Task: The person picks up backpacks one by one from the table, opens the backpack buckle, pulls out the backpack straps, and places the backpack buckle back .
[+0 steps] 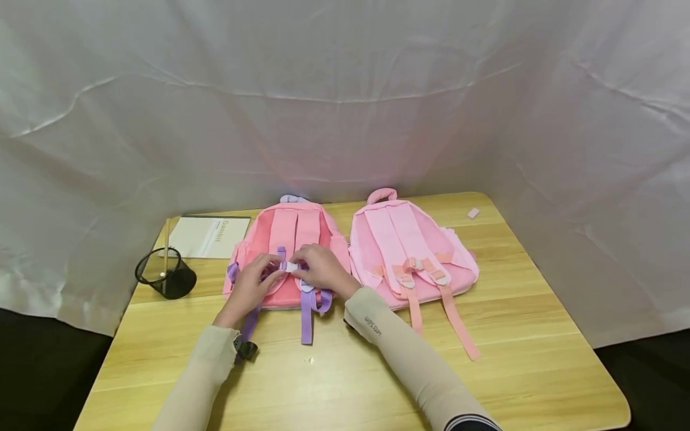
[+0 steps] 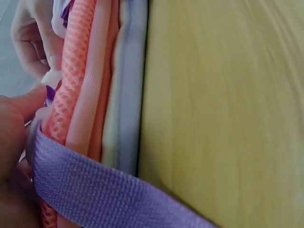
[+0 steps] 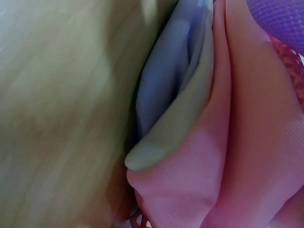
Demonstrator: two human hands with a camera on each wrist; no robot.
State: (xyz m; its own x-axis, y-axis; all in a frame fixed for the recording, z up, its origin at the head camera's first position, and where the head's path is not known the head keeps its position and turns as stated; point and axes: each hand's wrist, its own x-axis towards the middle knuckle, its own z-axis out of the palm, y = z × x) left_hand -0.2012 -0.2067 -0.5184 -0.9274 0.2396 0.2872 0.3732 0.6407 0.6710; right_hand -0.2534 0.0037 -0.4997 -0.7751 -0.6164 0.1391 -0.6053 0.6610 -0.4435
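The coral backpack (image 1: 262,233) lies strap side up on a wood-grained table (image 1: 512,371). Left hand (image 1: 252,282) and right hand (image 1: 324,270) pinch a small, smooth white buckle (image 1: 291,267) from opposite sides, over the backpack's lower half. Flat purple webbing (image 1: 306,320) hangs over its lower edge; the left wrist view shows the coarse ribbed weave, next to netted coral mesh (image 2: 71,95). Just beside, a paler pink backpack (image 1: 459,278) of soft cloth trails narrow peach straps (image 1: 458,326). At left are a rectangular notebook (image 1: 185,239) lettered "Gambit" and a round black pen holder (image 1: 182,282) containing a slender wooden stick (image 1: 166,239).
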